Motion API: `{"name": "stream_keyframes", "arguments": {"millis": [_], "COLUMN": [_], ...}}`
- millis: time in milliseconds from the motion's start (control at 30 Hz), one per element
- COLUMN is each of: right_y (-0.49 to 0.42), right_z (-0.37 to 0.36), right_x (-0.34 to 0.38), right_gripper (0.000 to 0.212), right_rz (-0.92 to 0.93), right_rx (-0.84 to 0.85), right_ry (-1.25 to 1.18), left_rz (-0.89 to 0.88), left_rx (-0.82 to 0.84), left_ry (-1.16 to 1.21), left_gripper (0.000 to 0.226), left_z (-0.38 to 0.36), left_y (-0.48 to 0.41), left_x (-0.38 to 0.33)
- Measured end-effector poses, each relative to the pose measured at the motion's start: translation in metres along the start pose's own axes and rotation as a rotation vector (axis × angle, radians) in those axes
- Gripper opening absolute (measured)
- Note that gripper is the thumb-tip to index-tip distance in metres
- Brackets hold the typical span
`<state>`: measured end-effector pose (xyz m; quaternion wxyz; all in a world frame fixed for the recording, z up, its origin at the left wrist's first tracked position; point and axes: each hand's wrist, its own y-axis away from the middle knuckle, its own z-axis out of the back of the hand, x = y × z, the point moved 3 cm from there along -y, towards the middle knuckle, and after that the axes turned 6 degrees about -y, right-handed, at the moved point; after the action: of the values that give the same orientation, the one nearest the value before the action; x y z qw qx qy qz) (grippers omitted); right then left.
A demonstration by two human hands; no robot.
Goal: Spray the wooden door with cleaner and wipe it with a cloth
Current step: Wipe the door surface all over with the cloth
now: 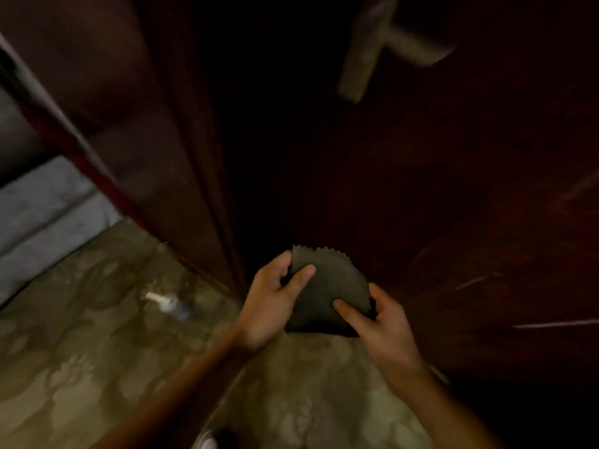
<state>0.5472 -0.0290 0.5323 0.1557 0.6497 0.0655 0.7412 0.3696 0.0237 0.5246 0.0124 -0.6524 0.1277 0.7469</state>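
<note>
A dark brown wooden door point(421, 189) fills the upper and right part of the view, dim and blurred. Low in front of it I hold a dark grey cloth point(327, 286) with a zigzag edge. My left hand point(272, 306) grips its left side, thumb on top. My right hand point(382, 325) holds its lower right side, forefinger lying across the fabric. A spray bottle point(168, 304) with a white nozzle lies on the floor to the left, apart from both hands.
A metal lever handle point(385, 43) sits high on the door. The door frame point(107, 140) runs diagonally at left, with a grey step point(42, 202) beyond it. Mottled stone floor point(81, 351) spreads below. A shoe tip point(210, 440) shows at the bottom edge.
</note>
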Motion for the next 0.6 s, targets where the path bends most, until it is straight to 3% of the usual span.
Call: {"name": "stream_keyframes", "arguments": {"millis": [133, 333, 467, 600], "right_y": [0.053, 0.133, 0.172, 0.186], "right_z": [0.113, 0.244, 0.299, 0.333], "right_x": [0.132, 0.333, 0.449, 0.556], "right_gripper": [0.018, 0.010, 0.036, 0.058], "right_rz": [0.134, 0.481, 0.728, 0.949], "right_rx": [-0.165, -0.442, -0.630, -0.851], "right_ry": [-0.057, -0.064, -0.022, 0.067], "left_rz": [-0.150, -0.445, -0.674, -0.906], "left_rx": [0.112, 0.293, 0.309, 0.179], "left_ry": [0.004, 0.104, 0.102, 0.039], "left_gripper": [0.018, 0.020, 0.020, 0.015], "left_z": [-0.073, -0.154, -0.183, -0.188], "left_y": [-0.001, 0.011, 0.022, 0.011], "left_x": [-0.167, -0.422, -0.565, -0.696]}}
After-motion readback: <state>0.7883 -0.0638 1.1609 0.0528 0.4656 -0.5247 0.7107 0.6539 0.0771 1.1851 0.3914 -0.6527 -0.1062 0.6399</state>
